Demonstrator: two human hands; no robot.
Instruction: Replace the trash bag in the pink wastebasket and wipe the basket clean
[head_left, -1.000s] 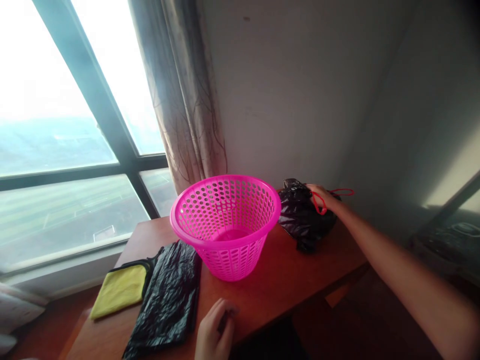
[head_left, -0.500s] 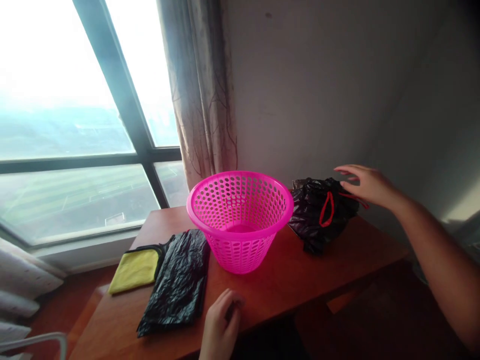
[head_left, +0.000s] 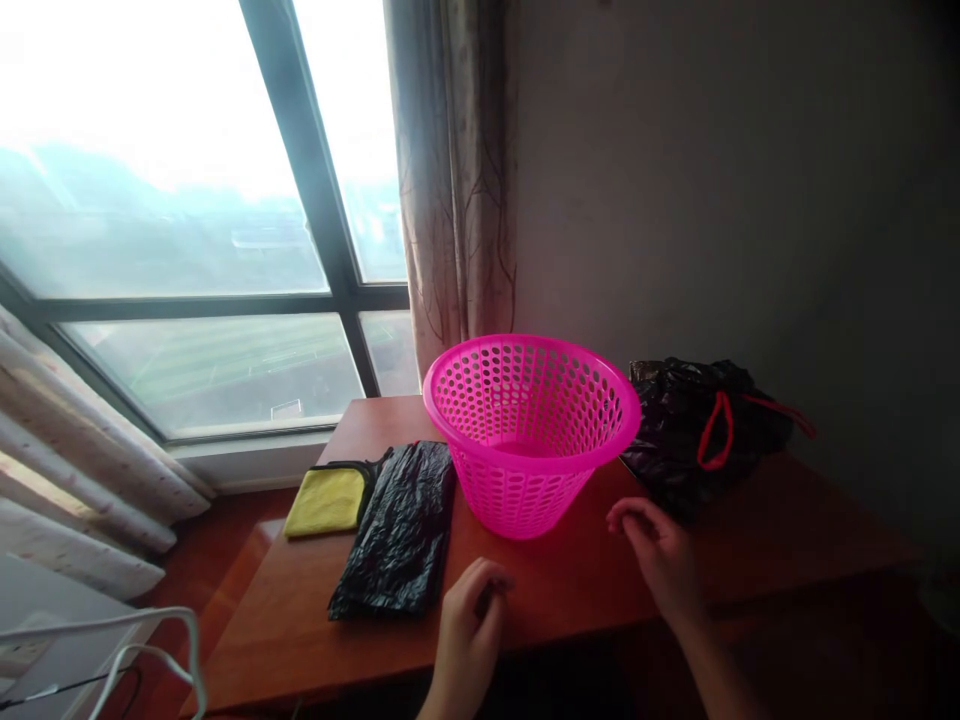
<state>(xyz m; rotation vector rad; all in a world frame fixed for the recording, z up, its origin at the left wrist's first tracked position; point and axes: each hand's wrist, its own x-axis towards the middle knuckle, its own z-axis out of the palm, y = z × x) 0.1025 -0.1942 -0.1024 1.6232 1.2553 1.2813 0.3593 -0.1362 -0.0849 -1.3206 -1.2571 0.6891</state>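
The round, pink, perforated plastic basket point(head_left: 517, 500) stands upright on the reddish-brown wooden worktop point(head_left: 570, 595). My left grip point(head_left: 472, 610) is on the near side of the basket, slightly to its left, with the fingers curled toward the thumb; I cannot tell whether they meet or hide anything. My right grip point(head_left: 660, 550) is near the basket's front right, apart from it, its fingers bent too; I see nothing held there, but I cannot tell whether the tips are together.

To the basket's right lies the bunched, shiny black plastic bag point(head_left: 671, 420), its red drawstring loop point(head_left: 714, 462) slack and untied as far as I can see. I judge that something may be inside it, though the plastic hides any contents. To the basket's left, the flat, crinkled black plastic bag point(head_left: 397, 540) lies laid out, seemingly not yet opened up; farther left is the yellow cloth with dark edging point(head_left: 326, 502), also flat.

So the laying out looks done to me. As for what is left, neither bag lines the basket or covers its rim, and both lie out of my grasp.
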